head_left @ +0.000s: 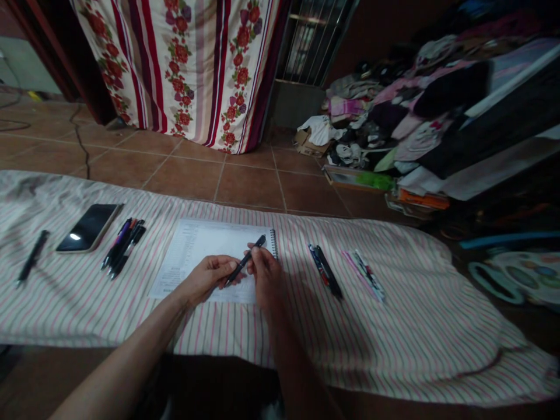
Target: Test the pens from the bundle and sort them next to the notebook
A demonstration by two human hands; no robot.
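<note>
Between my two hands I hold a black pen [241, 266], slanted with its tip toward the lower left. My left hand [213, 276] pinches it near the tip end, and my right hand [264, 266] grips it closer to the upper end. Beneath them lies a spiral notebook [205, 239] with printed sheets showing on its left part. To the right, several pens [326, 272] rest in a dark group, with a lighter group of pens [364, 275] beyond. Left of the notebook is a bundle of pens [123, 248], mostly black with a purple one.
A smartphone [90, 228] and a single black pen [32, 258] lie at the left of the striped cloth [394, 344]. A floral curtain [196, 70] hangs beyond the tiled floor [249, 181]. Heaped clothes [394, 111] and a cardboard box [310, 143] stand at the back right.
</note>
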